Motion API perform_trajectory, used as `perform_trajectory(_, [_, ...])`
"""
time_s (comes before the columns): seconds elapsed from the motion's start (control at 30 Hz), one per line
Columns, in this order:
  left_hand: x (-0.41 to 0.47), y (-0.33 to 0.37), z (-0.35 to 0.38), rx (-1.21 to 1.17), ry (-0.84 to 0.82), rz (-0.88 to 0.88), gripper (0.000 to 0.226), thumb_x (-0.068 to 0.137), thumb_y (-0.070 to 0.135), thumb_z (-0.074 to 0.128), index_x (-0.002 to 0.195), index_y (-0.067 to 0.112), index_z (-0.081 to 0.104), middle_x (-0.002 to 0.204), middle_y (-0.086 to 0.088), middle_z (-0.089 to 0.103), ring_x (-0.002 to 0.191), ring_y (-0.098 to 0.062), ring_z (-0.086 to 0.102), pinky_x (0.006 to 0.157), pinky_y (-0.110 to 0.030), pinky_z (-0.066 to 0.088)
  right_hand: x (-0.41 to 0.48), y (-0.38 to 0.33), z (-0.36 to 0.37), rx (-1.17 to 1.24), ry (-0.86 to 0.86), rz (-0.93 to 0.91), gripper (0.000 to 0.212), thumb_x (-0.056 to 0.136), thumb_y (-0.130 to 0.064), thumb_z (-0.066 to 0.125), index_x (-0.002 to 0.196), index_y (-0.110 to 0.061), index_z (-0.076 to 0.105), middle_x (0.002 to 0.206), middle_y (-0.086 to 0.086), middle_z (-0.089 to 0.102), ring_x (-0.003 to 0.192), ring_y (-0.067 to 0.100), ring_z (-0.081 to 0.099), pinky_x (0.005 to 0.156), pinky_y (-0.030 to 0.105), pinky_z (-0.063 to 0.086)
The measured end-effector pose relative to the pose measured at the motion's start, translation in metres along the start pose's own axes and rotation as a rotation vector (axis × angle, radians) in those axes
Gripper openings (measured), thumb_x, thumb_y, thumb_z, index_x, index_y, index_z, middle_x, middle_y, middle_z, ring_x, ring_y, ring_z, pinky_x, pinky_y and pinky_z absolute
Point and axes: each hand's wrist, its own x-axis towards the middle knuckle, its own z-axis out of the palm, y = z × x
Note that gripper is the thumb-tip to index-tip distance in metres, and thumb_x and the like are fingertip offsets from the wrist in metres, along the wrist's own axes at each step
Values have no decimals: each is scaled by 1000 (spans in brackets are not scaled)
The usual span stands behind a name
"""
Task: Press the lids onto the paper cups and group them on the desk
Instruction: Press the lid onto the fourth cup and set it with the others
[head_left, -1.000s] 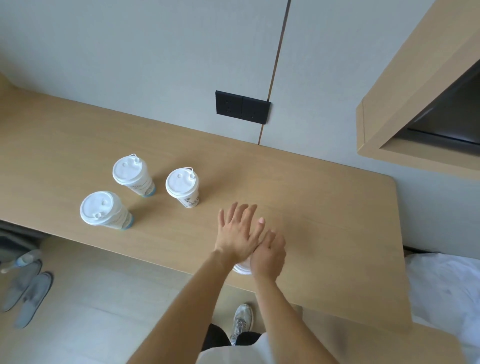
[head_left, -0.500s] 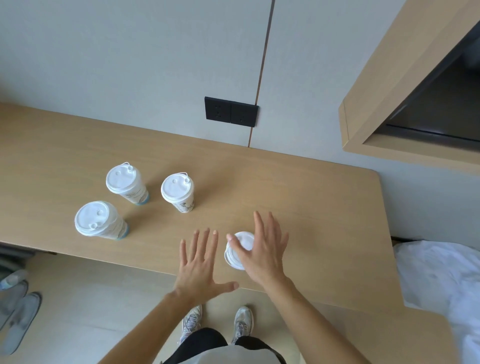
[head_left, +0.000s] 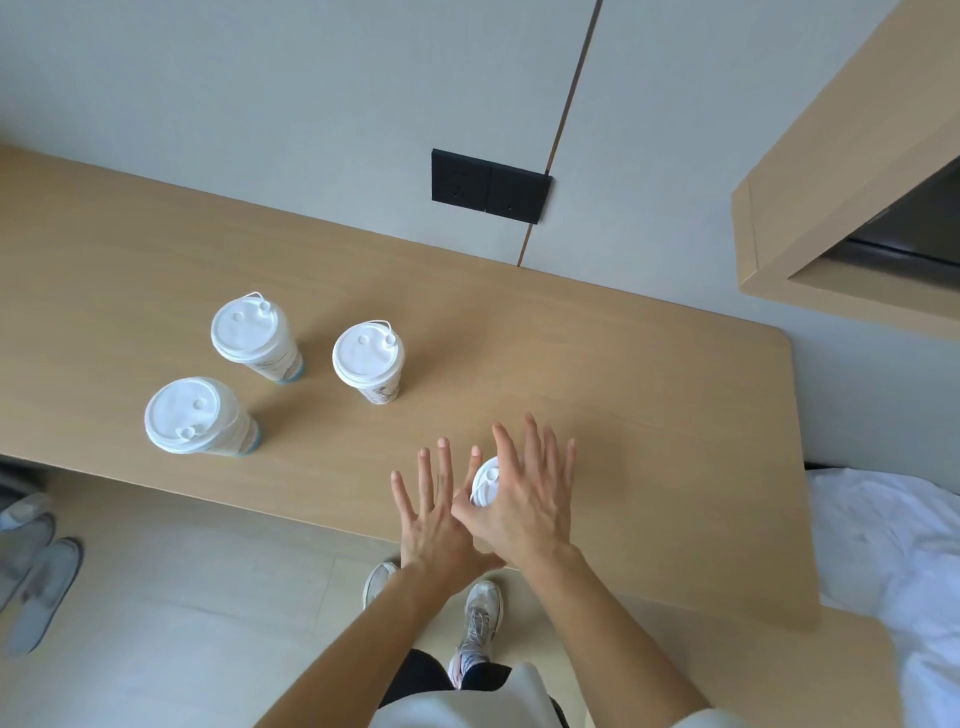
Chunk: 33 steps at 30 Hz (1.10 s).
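Three white paper cups with white lids on stand together on the left of the wooden desk (head_left: 649, 395): one at the back left (head_left: 249, 335), one to its right (head_left: 368, 358), one nearest the front edge (head_left: 192, 415). A fourth lidded cup (head_left: 485, 486) stands near the desk's front edge, mostly hidden under my hands. My right hand (head_left: 524, 499) lies flat over its lid with fingers spread. My left hand (head_left: 439, 514) is beside the cup on its left, fingers spread, its thumb side under my right hand.
A black double wall socket (head_left: 491, 187) sits above the desk's back edge. A wooden shelf unit (head_left: 841, 197) projects at the upper right. White bedding (head_left: 893, 561) lies at the right. Grey slippers (head_left: 36, 566) rest on the floor at the left.
My left hand moved right and forward, back against the fourth cup, after pulling away half a second ago. My right hand now covers more of the lid.
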Motion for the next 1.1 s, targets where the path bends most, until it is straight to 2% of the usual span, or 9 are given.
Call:
perform_trajectory(0.13, [-1,1,-7,43,-47,11,137,70,93,49,137,34,-55,158,-9,-47,147,-34,-41,118,-69,-17,-2,-3,-5,67,-2,32,80,73,-61,57,140,-18,61,151,20,54,133,43,55,112,55,45])
perform_trajectory(0.27, [1,-7,-22,-8,-123,59,117,94,60,58,137,49,-50,165,-12,-39,156,-39,-24,124,-64,2,-2,0,-19,266,-45,94,57,77,-48,71,128,-22,66,141,4,61,124,31,60,98,40,53])
perform_trajectory(0.33, [3,-13,-32,-239,-158,84,84,105,41,49,158,48,-16,174,-10,-12,161,-37,-7,127,-55,13,0,7,-27,404,-122,131,58,74,-44,76,127,-23,65,137,-5,61,125,21,58,101,34,49])
perform_trajectory(0.4, [2,-19,-48,-592,-177,14,55,109,35,44,161,35,29,168,-6,34,157,-29,26,122,-40,29,0,15,-39,620,-126,246,56,72,-43,79,124,-25,67,129,-12,63,118,8,59,100,22,45])
perform_trajectory(0.5, [-12,-28,-81,-974,-244,-173,32,102,50,54,125,36,71,124,-7,73,97,-23,73,86,-37,57,-7,22,-67,1075,-63,538,42,65,-47,77,104,-34,73,112,-17,71,99,-3,66,81,14,48])
perform_trajectory(0.6, [-31,-32,-116,-1189,-254,-148,44,85,70,63,100,33,82,101,-6,80,69,-24,76,64,-32,61,-19,24,-87,1389,-76,665,38,61,-43,77,96,-29,79,101,-7,74,84,5,70,68,25,54])
perform_trajectory(0.7, [-48,-31,-144,-1206,-175,-110,44,91,72,56,100,37,81,97,0,82,65,-25,75,60,-29,59,-31,21,-101,1485,-110,607,49,57,-51,74,100,-27,79,100,-6,73,94,17,66,79,35,49])
perform_trajectory(0.93, [-67,-39,-175,-1128,-78,-84,40,98,63,53,93,37,82,91,1,82,57,-18,67,59,-30,54,-40,1,-126,1543,-100,515,60,64,-48,72,117,-18,74,108,1,69,101,22,63,83,37,47])
perform_trajectory(1.1, [-75,-57,-188,-1187,-255,86,35,101,49,57,109,26,81,109,-4,81,72,-18,65,75,-33,58,-37,-5,-129,1488,-69,486,67,58,-57,70,117,-25,75,123,-4,69,132,27,60,117,51,42])
